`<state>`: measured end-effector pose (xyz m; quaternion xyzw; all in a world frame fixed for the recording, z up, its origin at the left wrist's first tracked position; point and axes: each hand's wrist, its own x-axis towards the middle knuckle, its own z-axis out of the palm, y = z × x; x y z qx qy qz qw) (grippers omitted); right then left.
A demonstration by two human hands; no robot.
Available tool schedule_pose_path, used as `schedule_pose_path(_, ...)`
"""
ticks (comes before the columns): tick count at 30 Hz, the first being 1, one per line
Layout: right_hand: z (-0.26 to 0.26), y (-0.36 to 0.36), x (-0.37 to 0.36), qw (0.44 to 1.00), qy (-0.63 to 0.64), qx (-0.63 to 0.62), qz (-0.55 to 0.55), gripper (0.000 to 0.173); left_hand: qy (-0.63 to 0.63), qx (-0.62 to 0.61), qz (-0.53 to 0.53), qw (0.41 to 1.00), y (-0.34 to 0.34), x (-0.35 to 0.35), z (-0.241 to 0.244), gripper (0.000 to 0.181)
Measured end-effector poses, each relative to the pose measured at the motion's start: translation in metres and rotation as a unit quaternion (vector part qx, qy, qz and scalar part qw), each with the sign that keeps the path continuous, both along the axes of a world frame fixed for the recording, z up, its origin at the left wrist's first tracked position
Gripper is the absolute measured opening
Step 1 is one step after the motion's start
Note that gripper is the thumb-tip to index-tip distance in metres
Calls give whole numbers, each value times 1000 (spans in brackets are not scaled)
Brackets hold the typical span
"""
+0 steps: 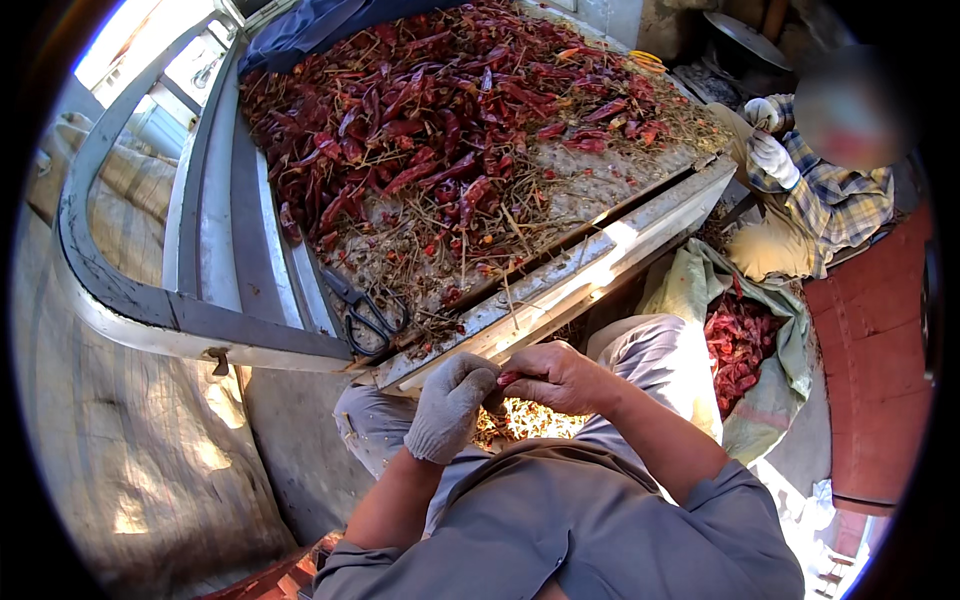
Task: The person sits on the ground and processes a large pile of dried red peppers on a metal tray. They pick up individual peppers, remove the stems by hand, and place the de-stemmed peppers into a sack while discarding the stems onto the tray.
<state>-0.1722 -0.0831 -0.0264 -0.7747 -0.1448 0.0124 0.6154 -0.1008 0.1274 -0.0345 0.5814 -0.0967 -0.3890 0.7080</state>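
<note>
My left hand (453, 407), in a grey knit glove, meets my bare right hand (559, 377) in front of my lap. Between them is a dried red chili pepper (510, 379), pinched in the fingers of my right hand; the left fingertips touch its end, partly hidden. Past my hands lies a large heap of dried red chili peppers (420, 142) with stems and plant debris on a raised platform. Black-handled scissors (365, 315) rest at the platform's near left corner. Chili scraps (529, 420) lie below my hands, between my legs.
A metal-edged rim (555, 277) borders the platform, and a curved metal frame (202, 322) stands at left. An open woven sack (795, 352) of red chilies is by my right leg. A co-worker in white gloves (772, 157) sits at upper right. Blue cloth (300, 34) covers the far left corner.
</note>
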Motion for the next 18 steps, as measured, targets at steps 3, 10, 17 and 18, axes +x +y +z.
schedule_pose_path(3, -5, 2, -3, 995, 42, 84, -11, 25, 115, -85, 37, 989, -6, -7, 1, 20)
schedule_pose_path(10, -11, -10, -21, 991, 98, 65, -65, 22, 123, -50, 31, 991, -16, -16, -10, 20)
schedule_pose_path(17, -19, -75, -88, 917, 223, 120, -309, 14, -454, 261, -109, 845, -14, 0, -16, 21)
schedule_pose_path(18, -24, -92, -100, 899, 208, 120, -365, 13, -510, 283, -128, 802, -15, 3, -12, 20)
